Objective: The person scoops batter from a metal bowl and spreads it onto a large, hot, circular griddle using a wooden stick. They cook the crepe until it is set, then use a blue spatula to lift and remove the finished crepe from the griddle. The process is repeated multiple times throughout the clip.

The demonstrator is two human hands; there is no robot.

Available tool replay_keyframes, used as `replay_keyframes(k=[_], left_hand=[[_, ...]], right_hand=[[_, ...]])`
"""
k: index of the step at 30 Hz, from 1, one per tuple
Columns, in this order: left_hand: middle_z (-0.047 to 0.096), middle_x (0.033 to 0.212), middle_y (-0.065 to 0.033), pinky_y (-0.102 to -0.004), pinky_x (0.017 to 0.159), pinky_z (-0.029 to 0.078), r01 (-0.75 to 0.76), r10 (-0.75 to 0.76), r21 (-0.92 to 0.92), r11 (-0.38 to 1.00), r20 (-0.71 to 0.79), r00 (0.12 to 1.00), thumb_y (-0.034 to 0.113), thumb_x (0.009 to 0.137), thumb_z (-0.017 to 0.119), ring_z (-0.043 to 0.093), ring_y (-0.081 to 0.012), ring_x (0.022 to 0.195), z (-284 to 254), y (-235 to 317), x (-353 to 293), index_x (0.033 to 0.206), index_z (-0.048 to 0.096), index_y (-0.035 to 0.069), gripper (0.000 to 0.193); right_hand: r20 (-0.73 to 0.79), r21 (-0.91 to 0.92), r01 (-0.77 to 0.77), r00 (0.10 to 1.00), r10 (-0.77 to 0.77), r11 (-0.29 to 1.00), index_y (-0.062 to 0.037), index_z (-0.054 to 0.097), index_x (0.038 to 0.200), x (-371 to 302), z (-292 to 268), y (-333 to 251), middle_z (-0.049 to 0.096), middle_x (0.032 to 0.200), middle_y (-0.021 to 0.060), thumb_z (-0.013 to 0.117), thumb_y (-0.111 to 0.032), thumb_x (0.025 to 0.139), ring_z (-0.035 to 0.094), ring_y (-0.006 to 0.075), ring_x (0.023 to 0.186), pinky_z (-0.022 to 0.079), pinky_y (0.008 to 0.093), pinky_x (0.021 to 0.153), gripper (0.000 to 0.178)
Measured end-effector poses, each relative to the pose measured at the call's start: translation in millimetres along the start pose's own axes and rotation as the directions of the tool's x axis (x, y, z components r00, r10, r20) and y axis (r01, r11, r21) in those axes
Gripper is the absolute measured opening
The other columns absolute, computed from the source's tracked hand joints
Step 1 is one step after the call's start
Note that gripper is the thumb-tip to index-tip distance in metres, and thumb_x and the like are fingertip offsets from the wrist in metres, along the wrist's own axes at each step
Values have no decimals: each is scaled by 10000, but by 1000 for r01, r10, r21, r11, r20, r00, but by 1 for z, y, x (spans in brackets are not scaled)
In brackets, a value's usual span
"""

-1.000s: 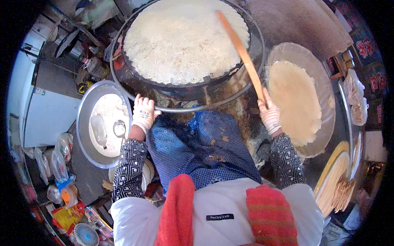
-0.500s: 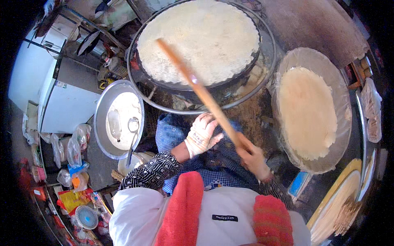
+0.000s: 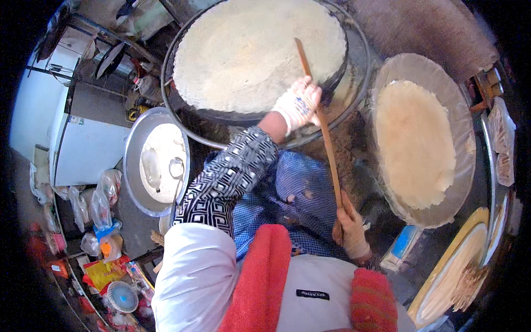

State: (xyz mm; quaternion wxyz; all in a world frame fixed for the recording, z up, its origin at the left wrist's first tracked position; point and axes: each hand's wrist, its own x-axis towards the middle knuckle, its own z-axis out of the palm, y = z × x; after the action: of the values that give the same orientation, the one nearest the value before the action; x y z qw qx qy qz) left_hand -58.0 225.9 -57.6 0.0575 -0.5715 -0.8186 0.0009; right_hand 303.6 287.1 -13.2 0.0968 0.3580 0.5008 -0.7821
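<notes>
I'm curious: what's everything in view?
round griddle: 1, black, top centre
thin round spread: 1, cream, on griddle
long wooden stick: 1, brown, centre right
round metal basin: 1, silver, left
plastic-lined container: 1, translucent, right
flat sheet: 1, tan, in container
oval board: 1, yellow-rimmed, lower right
plastic bags: several, clear, lower left
checked cloth: 1, blue, on lap
towel ends: 2, red, lower centre
left hand: 1, pale-gloved, over stick's middle
right hand: 1, pale-gloved, gripping stick's lower end

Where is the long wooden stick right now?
In the head view, the long wooden stick slants right of centre, from over the pale batter down to the right hand, with the left hand at its upper part.
</notes>
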Motion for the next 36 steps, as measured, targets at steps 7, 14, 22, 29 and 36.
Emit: replay_keyframes(k=[7,14,22,29,36], left_hand=[[512,1338,-199,-472,1128,340,175,-172,10,985,-136,976,443,627,744,413,-410,1317,-3,-107,-80,1265,508,9,807],[480,1373,-242,-474,1146,311,376,-367,79,923,-112,924,487,759,641,395,-434,1326,-9,-168,-209,1304,463,-53,788],[400,1441,-275,-541,1155,230,387,-391,-57,920,-193,900,555,681,725,344,-437,1371,-73,-82,-214,1436,321,-66,1058],[524,1321,-263,-464,1144,300,-205,123,-187,961,-378,918,576,622,765,406,-415,1340,-27,-30,36,1303,467,-82,992],[535,1317,-236,-443,1138,317,31,-27,-83,996,54,998,507,632,774,426,-405,1325,-7,-101,50,1252,515,-61,879]], right_hand=[[273,20,-10,962,4,1000,-109,336,1522,64,65,-34,504,659,-28,509,-265,1007,436,59,434,335,208,399,566],[417,-128,212,898,-141,969,-137,473,1456,124,119,9,604,852,-37,624,-173,939,452,43,496,393,225,451,540],[382,-489,560,827,-413,669,-138,469,1450,92,72,24,683,953,199,657,-183,910,672,172,845,527,326,778,573],[-207,-130,235,944,-258,963,-108,312,1532,22,33,-3,522,711,8,543,-168,980,444,67,455,374,235,402,602],[86,61,108,990,-113,992,-134,348,1518,82,48,-56,439,555,-22,526,-343,1003,418,75,436,345,243,401,584]])
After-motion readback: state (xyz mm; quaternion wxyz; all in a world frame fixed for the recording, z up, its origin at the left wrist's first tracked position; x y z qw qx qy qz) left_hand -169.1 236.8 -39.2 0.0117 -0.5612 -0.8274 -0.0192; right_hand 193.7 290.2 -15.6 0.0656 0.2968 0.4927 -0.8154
